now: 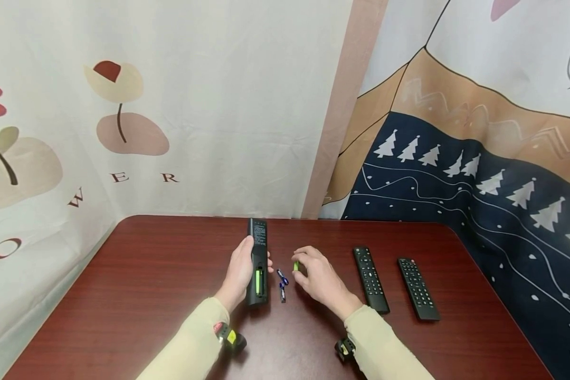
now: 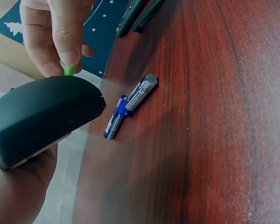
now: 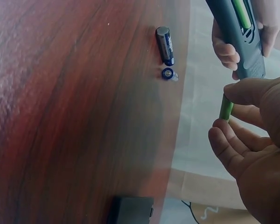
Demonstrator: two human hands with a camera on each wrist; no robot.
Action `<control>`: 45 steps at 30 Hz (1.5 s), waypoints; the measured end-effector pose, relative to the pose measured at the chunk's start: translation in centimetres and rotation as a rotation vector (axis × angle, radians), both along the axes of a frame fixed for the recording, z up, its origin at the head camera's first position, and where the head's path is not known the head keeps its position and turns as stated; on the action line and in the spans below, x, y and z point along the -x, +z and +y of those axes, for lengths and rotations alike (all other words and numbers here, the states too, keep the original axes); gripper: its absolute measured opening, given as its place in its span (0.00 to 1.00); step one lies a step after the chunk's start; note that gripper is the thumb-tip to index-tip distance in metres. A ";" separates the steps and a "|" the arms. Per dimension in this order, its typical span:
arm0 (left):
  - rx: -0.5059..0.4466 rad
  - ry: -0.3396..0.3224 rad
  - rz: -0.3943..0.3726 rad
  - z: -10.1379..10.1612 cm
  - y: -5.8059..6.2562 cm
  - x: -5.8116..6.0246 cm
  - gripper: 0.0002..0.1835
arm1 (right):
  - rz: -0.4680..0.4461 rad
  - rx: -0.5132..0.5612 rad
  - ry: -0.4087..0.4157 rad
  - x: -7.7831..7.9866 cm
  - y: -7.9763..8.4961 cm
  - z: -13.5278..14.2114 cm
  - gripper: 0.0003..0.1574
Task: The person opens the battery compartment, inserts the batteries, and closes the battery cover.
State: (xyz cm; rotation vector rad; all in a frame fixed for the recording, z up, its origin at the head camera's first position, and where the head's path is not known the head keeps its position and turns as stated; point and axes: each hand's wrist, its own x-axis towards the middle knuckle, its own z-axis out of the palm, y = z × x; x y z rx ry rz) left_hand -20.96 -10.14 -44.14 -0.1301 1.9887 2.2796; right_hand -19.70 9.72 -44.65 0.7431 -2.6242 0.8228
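Observation:
My left hand (image 1: 238, 272) grips a black remote control (image 1: 259, 240), its back turned up and its battery compartment uncovered. One green battery (image 1: 258, 282) lies in that compartment. To the right of it, my right hand (image 1: 319, 275) pinches a second green battery (image 3: 227, 108) between thumb and fingers, above the table. Between the hands, two blue batteries (image 2: 141, 94) lie on the table, end against end at an angle. In the left wrist view the remote's end hides part of the right hand's battery.
Two more black remotes lie buttons up at the right, one (image 1: 371, 279) beside my right hand and another (image 1: 418, 289) farther out. The reddish-brown table (image 1: 171, 253) ends at patterned curtains (image 1: 228, 105) at the back.

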 end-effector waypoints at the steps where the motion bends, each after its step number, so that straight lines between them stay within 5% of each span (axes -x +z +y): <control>1: -0.001 0.001 0.001 0.0 0.0 0.0 0.28 | 0.002 0.002 0.003 0.0 0.0 0.0 0.14; 45: -0.020 -0.021 -0.008 0.4 -0.1 0.2 0.28 | 0.025 0.109 0.161 -2.2 0.7 -2.0 0.14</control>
